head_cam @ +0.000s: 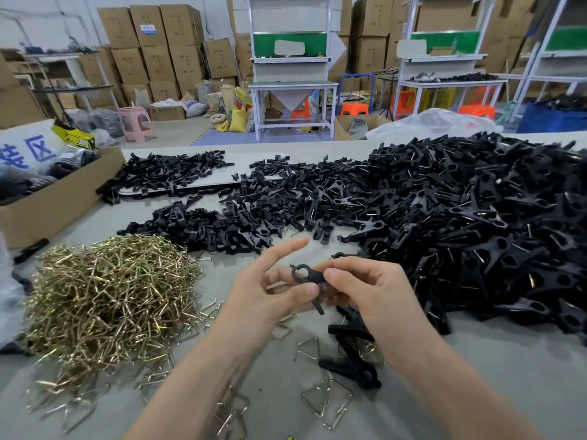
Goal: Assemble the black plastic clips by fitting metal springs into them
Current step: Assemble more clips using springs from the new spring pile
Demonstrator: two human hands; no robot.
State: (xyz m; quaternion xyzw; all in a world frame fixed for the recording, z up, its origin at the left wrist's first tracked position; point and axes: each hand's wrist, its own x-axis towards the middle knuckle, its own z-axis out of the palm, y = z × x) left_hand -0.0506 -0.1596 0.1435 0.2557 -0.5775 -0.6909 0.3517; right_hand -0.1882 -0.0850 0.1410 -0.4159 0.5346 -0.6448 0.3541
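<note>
While the left hand point(270, 300) and right hand point(374, 300) pinch one clip point(306, 274) over the table point(492, 369), much is left.
Springs point(104, 296) sit left; the big pile point(476, 223) right looks done; small piles point(206, 223) wait.

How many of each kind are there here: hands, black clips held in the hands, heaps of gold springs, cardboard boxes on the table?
Hands: 2, left hand and right hand
Black clip held in them: 1
Heap of gold springs: 1
Cardboard box on the table: 1
Total: 5
</note>
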